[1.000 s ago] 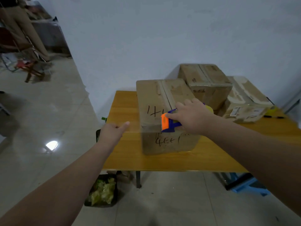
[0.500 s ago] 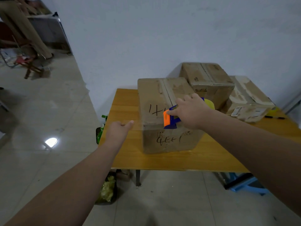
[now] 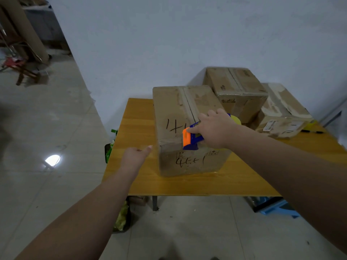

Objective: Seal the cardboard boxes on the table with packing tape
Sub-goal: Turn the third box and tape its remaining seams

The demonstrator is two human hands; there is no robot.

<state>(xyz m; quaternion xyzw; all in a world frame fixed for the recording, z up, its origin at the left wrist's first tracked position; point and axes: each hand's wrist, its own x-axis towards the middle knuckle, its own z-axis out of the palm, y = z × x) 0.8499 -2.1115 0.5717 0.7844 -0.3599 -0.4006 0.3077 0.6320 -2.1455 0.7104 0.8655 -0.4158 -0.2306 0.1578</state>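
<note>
Plainly, the right hand is clamped round the blue-and-orange tape dispenser, set at the near top edge of the marked cardboard box, which stands by the front edge of the table. The left hand hangs loose-fingered, holding nothing, just beside the box's left side. With the box unbraced, tugging the dispenser to cut could drag it toward that front edge, or leave tape wrinkled and off the seam.

tape dispenser partly behind rt hand, label unreadable
</note>
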